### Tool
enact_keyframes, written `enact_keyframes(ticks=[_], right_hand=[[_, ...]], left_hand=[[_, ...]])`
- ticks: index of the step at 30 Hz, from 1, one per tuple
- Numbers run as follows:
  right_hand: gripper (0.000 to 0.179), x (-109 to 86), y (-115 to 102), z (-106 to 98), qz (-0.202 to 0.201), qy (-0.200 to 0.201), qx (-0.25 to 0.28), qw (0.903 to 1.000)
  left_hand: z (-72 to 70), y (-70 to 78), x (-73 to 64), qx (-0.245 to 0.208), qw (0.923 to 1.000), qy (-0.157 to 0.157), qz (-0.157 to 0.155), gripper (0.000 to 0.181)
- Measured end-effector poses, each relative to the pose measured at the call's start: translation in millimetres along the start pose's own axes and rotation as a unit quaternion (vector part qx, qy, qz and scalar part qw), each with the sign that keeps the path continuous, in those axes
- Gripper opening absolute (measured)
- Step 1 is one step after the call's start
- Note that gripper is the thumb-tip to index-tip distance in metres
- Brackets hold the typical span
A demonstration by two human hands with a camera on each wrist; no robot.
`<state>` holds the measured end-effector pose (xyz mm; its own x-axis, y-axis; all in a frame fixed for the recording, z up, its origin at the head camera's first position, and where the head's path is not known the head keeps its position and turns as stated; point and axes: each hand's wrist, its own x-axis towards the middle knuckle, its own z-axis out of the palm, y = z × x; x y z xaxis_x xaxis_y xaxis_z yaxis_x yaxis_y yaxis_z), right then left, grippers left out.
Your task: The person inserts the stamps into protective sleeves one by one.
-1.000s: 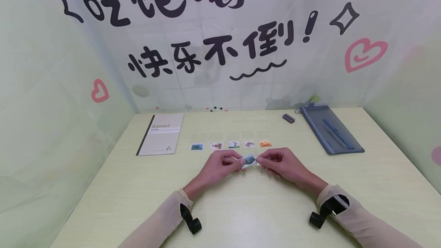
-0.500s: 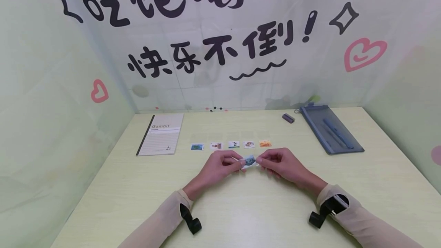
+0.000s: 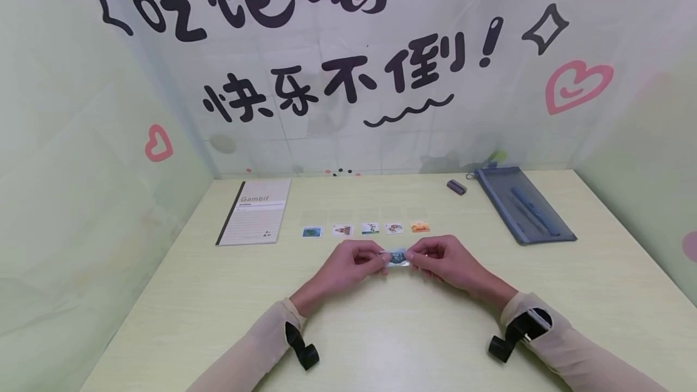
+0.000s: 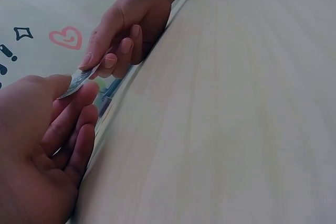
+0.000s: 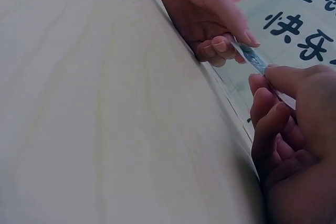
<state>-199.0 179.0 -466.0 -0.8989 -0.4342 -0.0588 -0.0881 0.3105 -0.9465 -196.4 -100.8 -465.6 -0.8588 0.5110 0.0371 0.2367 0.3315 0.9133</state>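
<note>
Left hand [image 3: 348, 266] grip: pinched on the left end of a small blue picture card [image 3: 398, 257], thumb on top, fingers underneath. Right hand [image 3: 452, 263] grip: pinched on the right end, same way. Card sat in a clear sleeve, stretched between both hands, raised above the bench [image 3: 376, 343], near the middle. Print on it was too small to read.

Just beyond the hands, five small cards lay in a row, left to right: blue-green card [image 3: 313, 232], reddish-figure card [image 3: 342, 230], panda card [image 3: 370, 228], card with a brownish motif [image 3: 394, 228], orange card [image 3: 420, 227]. Faint clear rectangles [image 3: 341, 217] lay behind that row.

Far left of bench: notebook [image 3: 256, 216], dark spine, pale ruled-look cover, "Gambit" readable; smaller lines below it weren't. Far right: navy zip pouch [image 3: 503, 198], see-through, blue pen [image 3: 535, 211] showing in it. Small dark purple block [image 3: 456, 187] was near the pouch's top left corner.

Backdrop [image 3: 327, 150] lettering: 吃饱喝饱, on top (cut by the upper edge of the head view), 快乐不倒! under it, wavy line below. Outlined star and pink hearts alongside.
</note>
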Motion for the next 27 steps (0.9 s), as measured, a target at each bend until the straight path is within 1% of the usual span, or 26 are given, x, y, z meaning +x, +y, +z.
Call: enact_keyframes(ticks=[4, 7, 15, 22, 27], right_hand=[[0.023, -0.7, 1.0, -0.6, -0.004, 0.014, 0.013, 0.9998], [0.023, -0.7, 1.6, -0.8, -0.006, 0.015, 0.017, 0.9997], [0.025, -0.1, -1.2, 1.1, 0.004, 0.004, 0.012, 0.9999], [0.025, -0.9, -2.1, 1.5, 0.006, 0.017, 0.021, 0.9996], [0.025, -0.8, -1.7, 2.5, 0.006, 0.009, 0.017, 0.9998]], left_hand=[[-0.6, -0.6, 1.6, -0.013, 0.9999, 0.0, 0.01, 0.02], [-0.3, -1.2, 2.5, -0.023, 0.9997, 0.003, 0.011, 0.018], [1.9, 0.8, 1.6, -0.02, 0.9998, 0.003, 0.004, 0.015], [1.5, 0.7, 1.8, -0.022, 0.9997, 0.006, 0.009, 0.014], [2.1, 1.5, 1.4, -0.019, 0.9997, 0.001, 0.013, 0.014]])
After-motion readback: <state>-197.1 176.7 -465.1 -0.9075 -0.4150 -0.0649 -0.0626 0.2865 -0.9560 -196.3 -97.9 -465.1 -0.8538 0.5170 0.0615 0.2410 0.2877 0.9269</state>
